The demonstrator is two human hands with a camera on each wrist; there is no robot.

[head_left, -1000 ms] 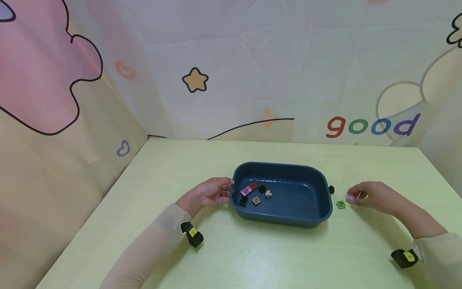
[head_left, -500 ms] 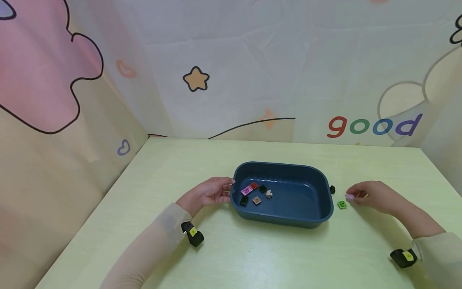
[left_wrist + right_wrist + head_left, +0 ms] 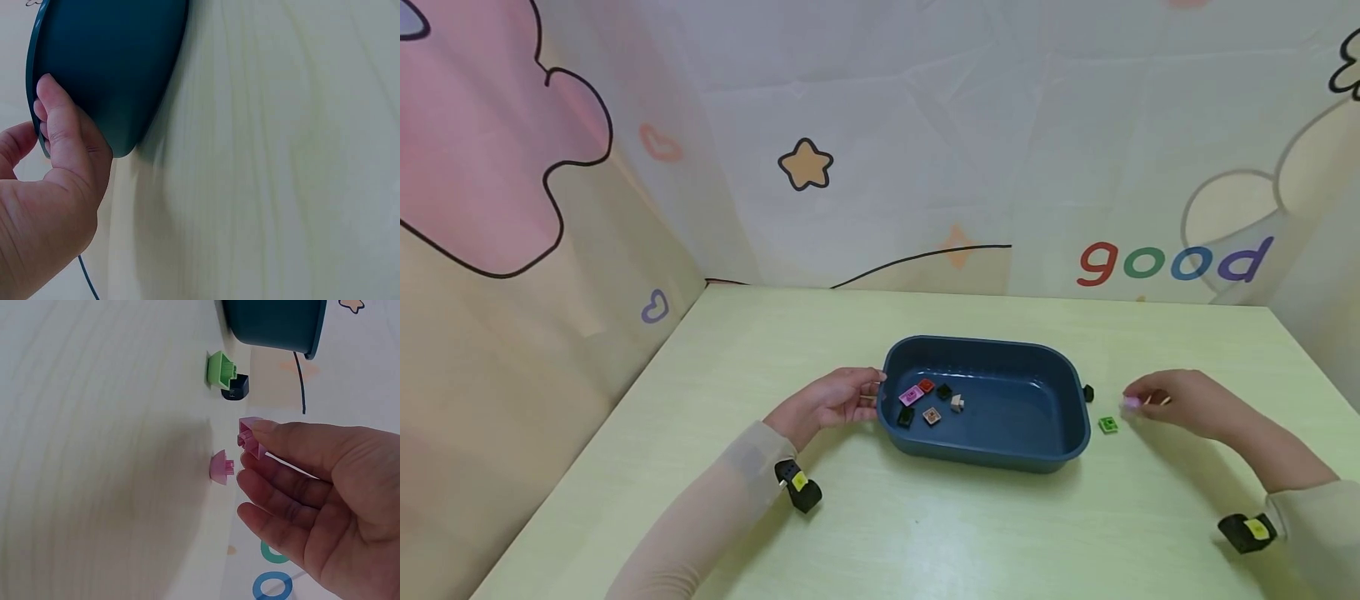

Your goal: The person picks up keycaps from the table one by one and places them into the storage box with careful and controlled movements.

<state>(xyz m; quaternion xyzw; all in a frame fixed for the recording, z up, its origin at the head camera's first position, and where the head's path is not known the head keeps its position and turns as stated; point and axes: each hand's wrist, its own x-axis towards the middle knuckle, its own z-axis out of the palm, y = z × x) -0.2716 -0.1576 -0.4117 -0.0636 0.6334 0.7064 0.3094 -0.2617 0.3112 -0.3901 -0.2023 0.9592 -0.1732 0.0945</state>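
Observation:
My left hand (image 3: 826, 406) grips the left end of a dark blue plastic tub (image 3: 985, 460), with the rim between thumb and fingers in the left wrist view. My right hand (image 3: 1191, 404) is to the right of the tub and pinches a pink keycap (image 3: 251, 436) between thumb and fingertips, its hollow underside showing. Just below it, a second pink keycap (image 3: 219, 467) sits on the table, stem side up. A green keycap (image 3: 1108, 425) lies between the tub and the right hand. Behind that is a black keycap (image 3: 1089, 393), close to the tub's right end.
Inside the tub, at its left half, lie several keycaps, among them a pink one (image 3: 912, 396), a red one (image 3: 927, 386) and a beige one (image 3: 932, 416). The light wooden table (image 3: 865, 542) meets a printed cloth backdrop (image 3: 910, 183) behind and at the sides.
My right hand has risen slightly and shifted a little right, with the pink keycap in its fingertips. The left hand and the tub have stayed in place.

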